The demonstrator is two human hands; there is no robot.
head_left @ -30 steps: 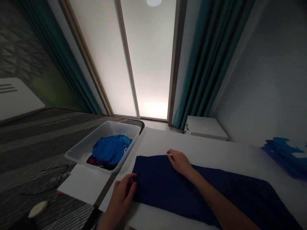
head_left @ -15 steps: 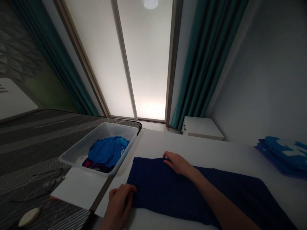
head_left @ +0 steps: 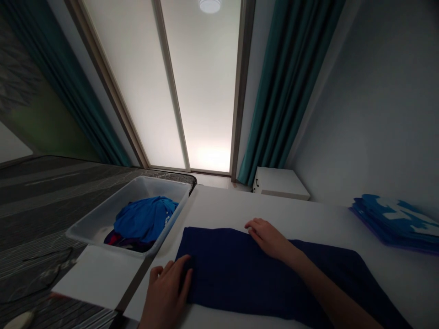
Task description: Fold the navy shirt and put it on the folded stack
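Left hand (head_left: 166, 289): fingers spread and half bent, fingertips at the left edge of the navy cloth (head_left: 226, 274); whether they pinch it, one cannot tell.
Right hand (head_left: 269, 240): loosely curled at the cloth's far edge, forearm crossing over the fabric; a grip cannot be made out.
Cloth: lies flat and long across the white table (head_left: 219, 205), running from the left hand out past the right forearm.
Card (head_left: 99, 276): white, left of the table, just in front of the bin (head_left: 168, 188).
Bin: translucent, on a dark striped surface (head_left: 44, 201), with a bright blue garment (head_left: 144, 219) over darker, partly red fabric (head_left: 128, 242).
Stack (head_left: 380, 219): blue and white fabric, far right on the table.
Cabinet (head_left: 283, 180): white, beyond the table.
Curtain (head_left: 284, 91): teal, right of the frosted door (head_left: 209, 91).
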